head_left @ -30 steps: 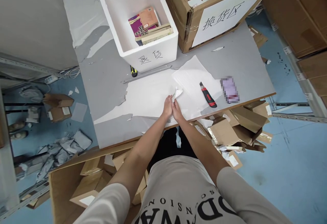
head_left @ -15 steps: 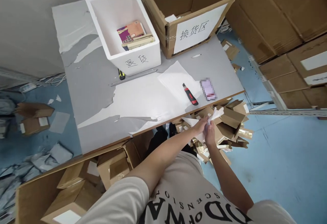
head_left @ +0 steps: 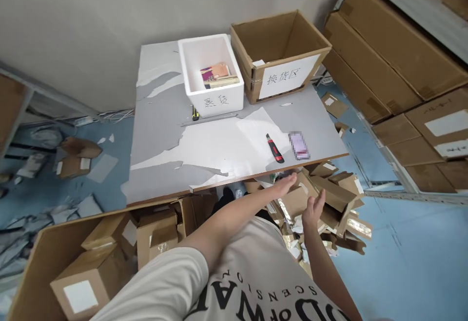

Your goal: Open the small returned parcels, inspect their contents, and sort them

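My left hand (head_left: 286, 185) is stretched out just past the table's front edge, fingers extended and holding nothing. To its right, my right hand (head_left: 314, 208) is also open and bare, a little lower and apart from the left. Both hover above a heap of torn cardboard boxes (head_left: 331, 191) with scraps of white paper (head_left: 298, 224) among them. On the table near the hands lie a red and black utility knife (head_left: 275, 149) and a phone (head_left: 299, 145) with a blurred screen. A white sheet of paper (head_left: 256, 128) lies behind the knife.
On the table (head_left: 157, 121) stand a white foam box (head_left: 234, 104) with several books (head_left: 219, 74) and a labelled cardboard box (head_left: 252, 87). A yellow and black cutter (head_left: 195, 113) lies before the foam box. A large carton (head_left: 44, 243) holds boxes below. Stacked cartons (head_left: 369, 62) line the right.
The crumpled white paper that both hands held has been let go over the heap. The hands have come apart and opened. The view has tilted up.
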`<state>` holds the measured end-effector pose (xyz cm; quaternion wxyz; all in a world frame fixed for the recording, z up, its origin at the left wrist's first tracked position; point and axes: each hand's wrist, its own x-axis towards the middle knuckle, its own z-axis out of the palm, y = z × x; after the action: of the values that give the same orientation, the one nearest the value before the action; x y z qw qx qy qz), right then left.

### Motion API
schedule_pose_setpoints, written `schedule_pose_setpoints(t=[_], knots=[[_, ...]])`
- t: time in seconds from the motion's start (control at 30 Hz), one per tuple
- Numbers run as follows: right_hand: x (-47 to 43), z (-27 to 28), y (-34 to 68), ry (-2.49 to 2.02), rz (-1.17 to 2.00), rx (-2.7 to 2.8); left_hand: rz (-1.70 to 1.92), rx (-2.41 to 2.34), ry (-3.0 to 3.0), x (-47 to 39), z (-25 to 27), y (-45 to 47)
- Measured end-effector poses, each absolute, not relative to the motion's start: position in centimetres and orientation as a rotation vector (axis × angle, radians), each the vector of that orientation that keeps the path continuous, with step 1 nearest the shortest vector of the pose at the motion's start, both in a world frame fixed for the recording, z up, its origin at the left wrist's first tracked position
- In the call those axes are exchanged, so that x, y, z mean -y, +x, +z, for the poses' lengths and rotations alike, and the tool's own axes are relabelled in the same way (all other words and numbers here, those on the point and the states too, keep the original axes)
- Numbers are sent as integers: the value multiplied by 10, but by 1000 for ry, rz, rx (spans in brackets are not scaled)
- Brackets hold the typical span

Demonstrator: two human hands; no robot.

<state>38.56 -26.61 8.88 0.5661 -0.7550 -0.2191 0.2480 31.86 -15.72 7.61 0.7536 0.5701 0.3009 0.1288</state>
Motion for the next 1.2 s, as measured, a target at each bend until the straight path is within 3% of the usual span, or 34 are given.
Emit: schedule_pose_setpoints(t=[0.13,0.3,0.6,0.93,1.2], knots=[[233,81,383,-1727,548,669,517,-765,1289,120,90,255],[154,81,357,-1559,694,984,1070,-985,1282,97,100,152],[48,112,246,-1148,904,1416,1769,-1369,1087,129,108,-14],[43,134,90,-885,1012,1839,2026,-1699,897,205,84,-115],[59,99,0,-618,1235,2072,2087,-2031,649,276,55,-144]])
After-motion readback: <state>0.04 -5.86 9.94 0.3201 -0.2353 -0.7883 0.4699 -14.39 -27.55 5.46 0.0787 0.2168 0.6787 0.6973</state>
